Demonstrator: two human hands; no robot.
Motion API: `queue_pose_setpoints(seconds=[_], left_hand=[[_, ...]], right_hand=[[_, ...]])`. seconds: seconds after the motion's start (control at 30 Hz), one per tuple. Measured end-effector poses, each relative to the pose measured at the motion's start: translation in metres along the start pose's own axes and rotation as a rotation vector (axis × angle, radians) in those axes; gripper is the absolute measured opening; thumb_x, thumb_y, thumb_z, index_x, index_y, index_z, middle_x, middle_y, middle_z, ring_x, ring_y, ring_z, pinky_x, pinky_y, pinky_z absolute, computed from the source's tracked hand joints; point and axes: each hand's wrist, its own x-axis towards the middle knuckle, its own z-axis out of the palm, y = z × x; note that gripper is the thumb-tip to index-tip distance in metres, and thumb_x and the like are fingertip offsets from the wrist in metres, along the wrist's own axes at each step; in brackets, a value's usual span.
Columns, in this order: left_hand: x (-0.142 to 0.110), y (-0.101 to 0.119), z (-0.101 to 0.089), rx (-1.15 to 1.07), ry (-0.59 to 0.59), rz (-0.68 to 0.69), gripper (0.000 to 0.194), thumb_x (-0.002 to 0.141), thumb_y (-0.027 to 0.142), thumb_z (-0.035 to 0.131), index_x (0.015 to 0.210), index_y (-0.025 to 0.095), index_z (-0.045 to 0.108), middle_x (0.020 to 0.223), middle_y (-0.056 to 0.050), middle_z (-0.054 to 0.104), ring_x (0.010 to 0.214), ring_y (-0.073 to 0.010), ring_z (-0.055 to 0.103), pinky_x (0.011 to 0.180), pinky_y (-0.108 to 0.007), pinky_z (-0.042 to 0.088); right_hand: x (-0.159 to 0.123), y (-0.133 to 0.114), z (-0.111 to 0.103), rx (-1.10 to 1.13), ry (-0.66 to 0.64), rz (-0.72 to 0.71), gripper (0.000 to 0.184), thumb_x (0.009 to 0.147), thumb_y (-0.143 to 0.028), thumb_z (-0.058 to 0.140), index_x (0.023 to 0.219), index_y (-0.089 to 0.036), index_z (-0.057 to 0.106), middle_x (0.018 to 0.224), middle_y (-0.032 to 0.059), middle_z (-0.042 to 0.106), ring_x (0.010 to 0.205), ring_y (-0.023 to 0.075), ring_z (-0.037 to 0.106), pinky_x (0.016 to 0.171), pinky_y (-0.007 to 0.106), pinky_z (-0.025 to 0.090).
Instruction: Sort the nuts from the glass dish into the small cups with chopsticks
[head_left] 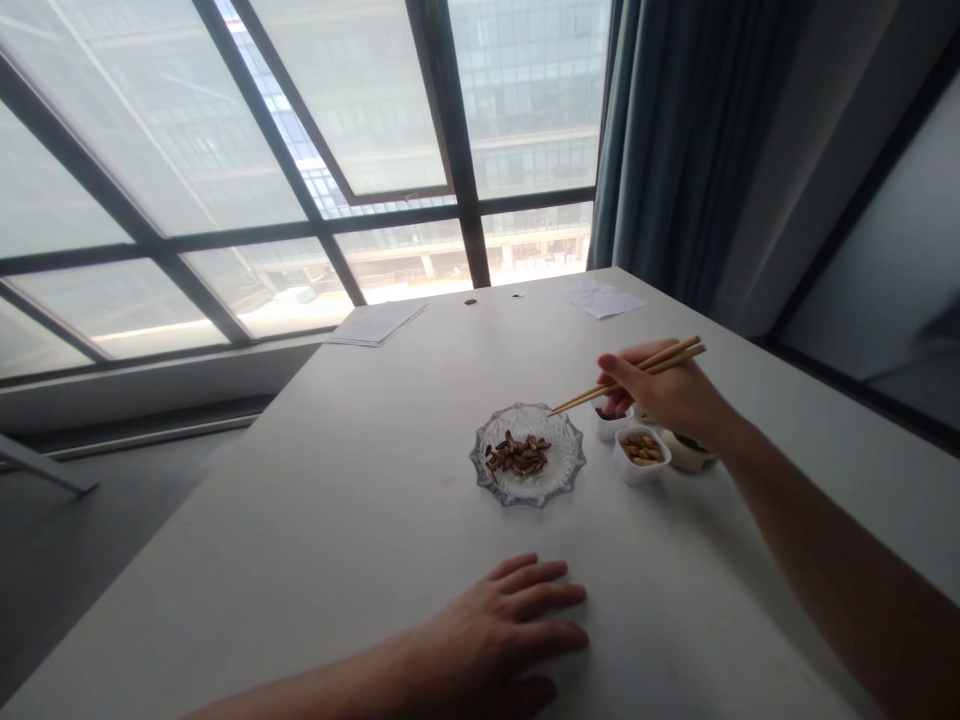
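My right hand [664, 385] grips a pair of wooden chopsticks [626, 377], whose tips hover at the far right rim of a clear glass plate [571, 465]. No food shows between the tips. On the plate lies a heap of small, dark brown, elongated pieces that look like seeds or nuts [519, 455]. Below my right hand stand small white cups; the nearer cup [637, 475] holds light brown nuts [642, 447], and another cup [611, 428] with dark contents is partly hidden by my fingers. My left hand [510, 620] rests on the table, fingers spread, nearer than the plate.
A round, pale container [691, 455] sits right of the cups, partly behind my wrist. Paper sheets [375, 325] lie at the white table's [337, 500] far left corner, with more paper [606, 298] at the far right. Windows [360, 90] and a dark curtain [667, 150] stand beyond.
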Motion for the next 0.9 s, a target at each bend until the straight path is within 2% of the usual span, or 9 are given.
queue_pose_setpoints(seconds=[0.13, 0.33, 0.53, 0.67, 0.9], left_hand=[[-0.002, -0.002, 0.003, -0.012, 0.019, 0.008, 0.051, 0.102, 0.039, 0.064, 0.152, 0.031, 0.054, 0.168, -0.004, 0.047, 0.159, -0.0326, 0.038, 0.134, -0.052, 0.025], [-0.003, -0.005, 0.006, -0.016, 0.033, 0.017, 0.055, 0.100, 0.037, 0.066, 0.153, 0.031, 0.053, 0.168, -0.006, 0.047, 0.159, -0.0345, 0.039, 0.133, -0.053, 0.026], [-0.003, -0.005, 0.007, -0.003, 0.040, 0.026, 0.053, 0.102, 0.040, 0.064, 0.153, 0.030, 0.053, 0.168, -0.005, 0.047, 0.160, -0.0330, 0.038, 0.134, -0.052, 0.025], [-0.003, -0.005, 0.006, -0.007, 0.036, 0.023, 0.052, 0.102, 0.040, 0.064, 0.153, 0.031, 0.053, 0.168, -0.005, 0.048, 0.159, -0.0332, 0.038, 0.133, -0.052, 0.026], [-0.004, -0.006, 0.006, -0.011, 0.039, 0.025, 0.052, 0.102, 0.040, 0.064, 0.153, 0.030, 0.054, 0.167, -0.006, 0.048, 0.159, -0.0344, 0.038, 0.133, -0.053, 0.026]], right_hand=[[-0.007, 0.005, 0.034, 0.069, -0.149, -0.014, 0.057, 0.086, -0.071, 0.078, 0.079, -0.015, 0.079, 0.064, 0.0085, 0.077, 0.058, 0.0210, 0.077, 0.054, 0.026, 0.062], [-0.012, 0.020, 0.065, 0.057, -0.144, -0.019, 0.056, 0.091, -0.070, 0.073, 0.073, -0.017, 0.075, 0.063, 0.0068, 0.076, 0.058, 0.0216, 0.075, 0.055, 0.027, 0.058], [-0.014, 0.032, 0.077, 0.041, -0.158, -0.023, 0.054, 0.093, -0.069, 0.071, 0.071, -0.019, 0.074, 0.061, 0.0055, 0.076, 0.058, 0.0232, 0.076, 0.056, 0.029, 0.058], [-0.014, 0.037, 0.083, 0.014, -0.110, -0.024, 0.059, 0.094, -0.072, 0.066, 0.072, -0.018, 0.075, 0.063, 0.0074, 0.077, 0.058, 0.0248, 0.077, 0.057, 0.031, 0.059], [-0.014, 0.029, 0.079, 0.016, -0.015, -0.003, 0.068, 0.089, -0.082, 0.064, 0.072, -0.017, 0.076, 0.062, 0.0103, 0.076, 0.056, 0.0262, 0.076, 0.053, 0.032, 0.060]])
